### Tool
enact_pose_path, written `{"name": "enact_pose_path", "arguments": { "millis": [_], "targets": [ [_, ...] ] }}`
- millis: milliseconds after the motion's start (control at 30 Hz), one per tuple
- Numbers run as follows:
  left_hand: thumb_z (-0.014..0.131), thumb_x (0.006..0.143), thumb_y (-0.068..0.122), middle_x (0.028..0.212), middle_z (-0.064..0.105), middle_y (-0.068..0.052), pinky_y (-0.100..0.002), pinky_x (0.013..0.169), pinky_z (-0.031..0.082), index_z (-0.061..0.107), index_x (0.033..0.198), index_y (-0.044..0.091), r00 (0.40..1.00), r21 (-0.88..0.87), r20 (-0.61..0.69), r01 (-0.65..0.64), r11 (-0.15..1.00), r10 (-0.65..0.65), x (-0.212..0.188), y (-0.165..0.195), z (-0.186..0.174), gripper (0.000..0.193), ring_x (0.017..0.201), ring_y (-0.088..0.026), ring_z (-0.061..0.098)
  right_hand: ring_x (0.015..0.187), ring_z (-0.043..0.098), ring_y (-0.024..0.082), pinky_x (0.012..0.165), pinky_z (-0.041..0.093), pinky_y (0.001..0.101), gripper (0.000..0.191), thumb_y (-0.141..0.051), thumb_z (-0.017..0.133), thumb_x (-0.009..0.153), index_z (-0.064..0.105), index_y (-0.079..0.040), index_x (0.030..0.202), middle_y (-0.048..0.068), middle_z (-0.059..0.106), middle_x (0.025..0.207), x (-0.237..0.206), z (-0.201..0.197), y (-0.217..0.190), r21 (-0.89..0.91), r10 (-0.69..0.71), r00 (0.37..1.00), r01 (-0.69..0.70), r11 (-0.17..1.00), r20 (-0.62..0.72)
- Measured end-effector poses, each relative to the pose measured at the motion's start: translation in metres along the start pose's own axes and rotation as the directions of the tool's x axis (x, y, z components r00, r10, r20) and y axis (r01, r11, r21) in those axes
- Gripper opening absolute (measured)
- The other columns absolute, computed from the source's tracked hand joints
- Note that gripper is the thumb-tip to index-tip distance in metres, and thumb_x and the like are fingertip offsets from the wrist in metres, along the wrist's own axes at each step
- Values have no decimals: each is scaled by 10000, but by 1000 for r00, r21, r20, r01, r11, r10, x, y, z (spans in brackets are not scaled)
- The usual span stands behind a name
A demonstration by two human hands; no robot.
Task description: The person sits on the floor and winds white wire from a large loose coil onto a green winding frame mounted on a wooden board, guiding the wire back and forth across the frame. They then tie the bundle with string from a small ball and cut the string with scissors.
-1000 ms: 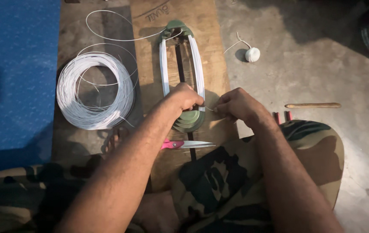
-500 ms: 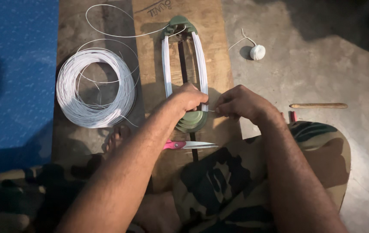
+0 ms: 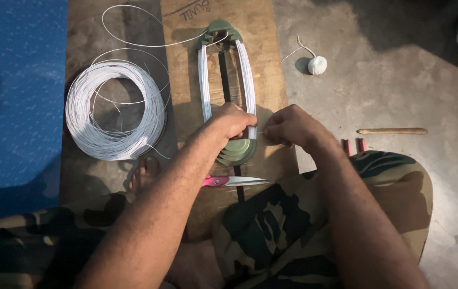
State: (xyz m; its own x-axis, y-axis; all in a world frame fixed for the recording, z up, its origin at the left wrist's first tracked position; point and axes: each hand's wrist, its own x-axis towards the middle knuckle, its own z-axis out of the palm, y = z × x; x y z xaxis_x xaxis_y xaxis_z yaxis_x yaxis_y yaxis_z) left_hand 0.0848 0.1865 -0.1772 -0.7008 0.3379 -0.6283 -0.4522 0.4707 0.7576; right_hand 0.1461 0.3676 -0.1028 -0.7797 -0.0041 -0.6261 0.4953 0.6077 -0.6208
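The left hand (image 3: 233, 120) is gripping the right strand of the long white wire winding (image 3: 247, 80), whose axis is running away from the person, while the right hand (image 3: 288, 127), fingers pinched together on a thin wire end, is pulling sideways just beside it.

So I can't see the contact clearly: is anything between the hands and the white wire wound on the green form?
Nothing visible. The left hand grips the white wire winding on the green form directly; the right hand pinches a thin strand beside it. The scissors lie nearer the person, apart.
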Motion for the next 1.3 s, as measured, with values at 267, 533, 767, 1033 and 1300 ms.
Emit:
{"name": "enact_pose_path", "arguments": {
  "millis": [267, 533, 767, 1033, 1300],
  "targets": [
    [666, 872, 215, 630, 648, -35, -325, 470, 539, 685, 802, 9, 998, -119, -70, -5, 993, -3, -18, 9, -7, 218, 497, -149, 616, 608, 644, 156, 551, 518, 325, 151, -141, 716, 845, 776, -6, 876, 72, 722, 706, 5, 4, 0, 67, 4, 999, -2, 998, -39],
    [782, 703, 61, 854, 792, -106, -344, 701, 599, 807, 934, 128, 960, 386, 84, -278, 880, 266, -23, 8, -23, 242, 755, -196, 764, 539, 599, 157, 487, 485, 310, 161, -124, 720, 847, 769, 29, 850, 103, 697, 670, 7, 13, -6, 93, -64, 998, 65, 994, -21],
    [712, 783, 85, 901, 773, -146, -405, 768, 588, 813, 898, 131, 960, 556, 24, -245, 794, 279, -23, 6, -19, 160, 861, -292, 755, 567, 655, 162, 516, 542, 320, 155, -130, 709, 850, 763, 15, 840, 101, 731, 694, 11, 17, -9, -3, -63, 997, 63, 998, -44],
    [805, 824, 228, 924, 766, -163, -395, 777, 588, 756, 923, 19, 964, 517, 22, -237, 822, 264, -25, 5, -30, 236, 880, -267, 757, 617, 694, 153, 549, 576, 315, 169, -155, 712, 863, 769, 2, 890, 88, 739, 710, 10, 14, -11, 17, -56, 998, 56, 998, -26],
    [801, 699, 44, 932, 774, -130, -369, 792, 591, 740, 1046, 99, 973, 362, 39, -224, 905, 226, -27, 10, -24, 357, 886, -243, 762, 664, 717, 234, 629, 578, 368, 206, -199, 736, 830, 781, -9, 895, 146, 750, 759, 11, 21, -11, -129, -110, 967, 82, 988, -229]
  ]
}}
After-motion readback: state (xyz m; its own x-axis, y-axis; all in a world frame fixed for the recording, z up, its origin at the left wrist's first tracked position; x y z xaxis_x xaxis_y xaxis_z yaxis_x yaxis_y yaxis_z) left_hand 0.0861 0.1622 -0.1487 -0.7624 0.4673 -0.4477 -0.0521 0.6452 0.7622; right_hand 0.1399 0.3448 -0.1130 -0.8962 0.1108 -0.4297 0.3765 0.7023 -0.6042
